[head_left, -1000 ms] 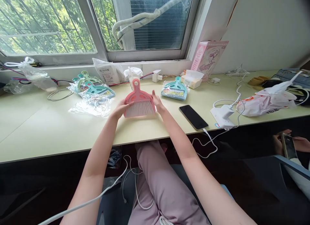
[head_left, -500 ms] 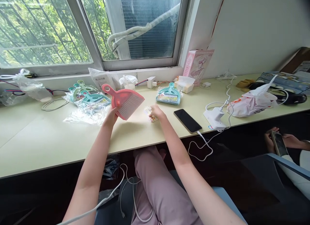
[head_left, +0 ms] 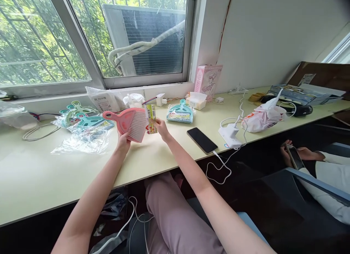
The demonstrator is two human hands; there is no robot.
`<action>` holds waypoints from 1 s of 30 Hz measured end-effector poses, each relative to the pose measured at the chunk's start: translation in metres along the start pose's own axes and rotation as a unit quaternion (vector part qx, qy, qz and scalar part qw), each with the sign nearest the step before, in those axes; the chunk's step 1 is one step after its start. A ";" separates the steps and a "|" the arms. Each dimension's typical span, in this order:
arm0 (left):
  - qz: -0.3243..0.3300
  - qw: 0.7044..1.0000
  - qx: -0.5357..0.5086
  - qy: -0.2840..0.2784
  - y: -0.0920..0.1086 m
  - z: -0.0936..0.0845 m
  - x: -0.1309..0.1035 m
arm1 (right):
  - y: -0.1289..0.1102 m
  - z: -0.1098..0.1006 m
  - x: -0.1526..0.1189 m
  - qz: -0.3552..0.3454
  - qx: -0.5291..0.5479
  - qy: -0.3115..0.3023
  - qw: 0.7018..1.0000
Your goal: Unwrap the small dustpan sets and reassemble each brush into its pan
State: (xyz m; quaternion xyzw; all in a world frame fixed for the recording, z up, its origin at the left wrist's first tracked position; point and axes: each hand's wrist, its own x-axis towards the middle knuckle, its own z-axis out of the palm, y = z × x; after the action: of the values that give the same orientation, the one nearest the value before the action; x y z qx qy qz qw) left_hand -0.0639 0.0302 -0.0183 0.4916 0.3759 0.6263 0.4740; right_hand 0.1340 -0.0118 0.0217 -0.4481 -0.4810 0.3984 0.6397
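Observation:
A pink dustpan and brush set [head_left: 125,122], white bristles facing right, is gripped at its lower edge by my left hand [head_left: 123,143] above the table. My right hand [head_left: 162,130] pinches a yellow-green printed card [head_left: 150,116] upright, right beside the bristles. Whether the card touches the brush I cannot tell. Right of the card, a teal dustpan and brush set [head_left: 180,112] lies in clear wrapping. On the left, several green and teal sets [head_left: 82,117] are piled, with crumpled clear plastic wrapping [head_left: 84,141] in front of them.
A black phone [head_left: 202,140] on a charging cable lies to the right, near a white power strip [head_left: 230,136]. Behind stand a tissue pack [head_left: 196,101] and a pink box [head_left: 209,82]. A plastic bag [head_left: 264,117] sits farther right; another person's hands [head_left: 303,153] hold a phone.
The card has come up off the table in my right hand and moved left to the brush. The dustpan set has turned, its bristles now more upright. The view has shifted right.

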 end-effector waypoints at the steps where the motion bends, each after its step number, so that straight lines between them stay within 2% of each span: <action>1: 0.003 1.000 -0.008 -0.001 0.000 0.001 0.000 | 0.005 0.004 0.000 0.015 -0.033 0.040 0.999; 4: 0.005 1.000 -0.029 -0.007 -0.001 0.004 -0.003 | 0.019 0.011 -0.002 0.060 -0.120 0.131 0.982; 6: -0.004 0.999 -0.035 -0.008 -0.001 0.006 -0.005 | 0.025 0.012 -0.003 0.061 -0.135 0.140 0.979; 11: -0.020 0.999 -0.044 -0.014 -0.005 0.007 -0.004 | 0.027 0.008 -0.003 0.048 -0.054 0.077 0.994; 16: -0.018 0.998 -0.056 0.005 -0.007 0.006 -0.004 | 0.019 -0.003 0.003 0.049 0.012 0.099 0.994; 19: -0.018 0.999 -0.052 0.000 -0.009 0.006 -0.004 | 0.019 -0.003 0.005 0.057 0.042 0.031 0.997; 22: 0.008 0.999 -0.034 -0.025 -0.012 0.007 -0.002 | 0.028 0.004 0.003 0.092 0.048 -0.025 0.994; 25: 0.031 0.998 -0.026 -0.052 -0.015 0.011 -0.002 | 0.040 0.010 0.001 0.113 -0.003 -0.006 0.994; 30: 0.050 0.992 -0.011 -0.113 -0.015 0.020 -0.010 | 0.045 0.004 0.000 0.104 -0.181 0.051 0.977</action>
State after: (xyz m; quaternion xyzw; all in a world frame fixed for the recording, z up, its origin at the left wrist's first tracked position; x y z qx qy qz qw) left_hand -0.0403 0.0243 -0.0301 0.5721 0.2883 0.5936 0.4871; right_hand 0.1262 0.0020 -0.0207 -0.6238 -0.4629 0.3452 0.5267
